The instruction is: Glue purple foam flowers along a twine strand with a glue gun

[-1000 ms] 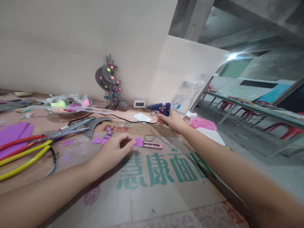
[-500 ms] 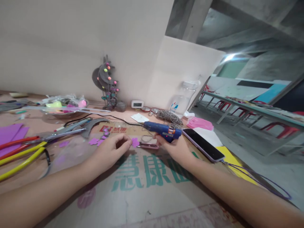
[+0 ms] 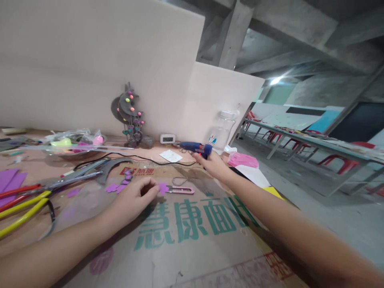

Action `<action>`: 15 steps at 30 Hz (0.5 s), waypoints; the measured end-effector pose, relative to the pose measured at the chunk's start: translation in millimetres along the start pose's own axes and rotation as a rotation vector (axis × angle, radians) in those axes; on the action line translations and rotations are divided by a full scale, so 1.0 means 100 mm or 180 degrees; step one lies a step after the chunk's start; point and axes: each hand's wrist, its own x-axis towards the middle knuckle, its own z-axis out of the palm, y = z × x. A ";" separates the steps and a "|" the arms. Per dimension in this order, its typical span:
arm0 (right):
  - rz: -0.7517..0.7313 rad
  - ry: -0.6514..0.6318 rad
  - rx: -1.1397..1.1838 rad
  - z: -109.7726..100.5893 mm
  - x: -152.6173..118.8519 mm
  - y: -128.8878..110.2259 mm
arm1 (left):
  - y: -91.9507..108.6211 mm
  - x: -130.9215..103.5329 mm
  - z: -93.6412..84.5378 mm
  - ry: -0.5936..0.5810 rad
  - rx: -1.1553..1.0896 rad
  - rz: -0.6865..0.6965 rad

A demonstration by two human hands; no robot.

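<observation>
My right hand (image 3: pixel 211 163) is wrapped round a blue hot glue gun (image 3: pixel 192 148), whose red light glows; it is raised near the back of the table. My left hand (image 3: pixel 136 195) rests on the printed board, thumb and forefinger pinched at the left edge of a purple flower cutout (image 3: pixel 163 188). Just right of that flower lies a pair of pink thread snips (image 3: pixel 181 190). Behind the snips is a small loop of cord (image 3: pixel 179 181). More purple flower cutouts (image 3: pixel 112 187) lie beyond my left hand.
Pliers with red and yellow handles (image 3: pixel 27 214) lie at left, near a bowl of bagged pieces (image 3: pixel 75 148). A grey moon ornament (image 3: pixel 129 110), a small clock (image 3: pixel 167 139) and a clear bottle (image 3: pixel 222 130) stand at the back. The gun's black cord (image 3: pixel 141 160) crosses the table.
My right hand has carried the glue gun away from the flower, toward the back near the bottle, uncovering the snips. My left hand stays at the flower. The view has shifted slightly.
</observation>
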 end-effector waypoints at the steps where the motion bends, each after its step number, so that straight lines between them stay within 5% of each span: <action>1: -0.0007 -0.0107 -0.0132 0.00 0.15 0.04 | 0.01 0.00 0.00 0.0004 -0.0026 -0.0017; 5: 0.0133 -0.0282 -0.0225 0.21 0.60 0.19 | 0.03 -0.01 0.00 0.0116 0.0041 0.0007; 9: 0.0248 -0.0433 -0.0259 0.44 0.77 0.28 | 0.01 0.00 0.00 0.0187 0.0104 0.0052; 15: 0.0221 -0.0580 -0.0335 0.29 0.71 0.34 | -0.02 0.00 -0.01 0.0024 0.0095 0.0025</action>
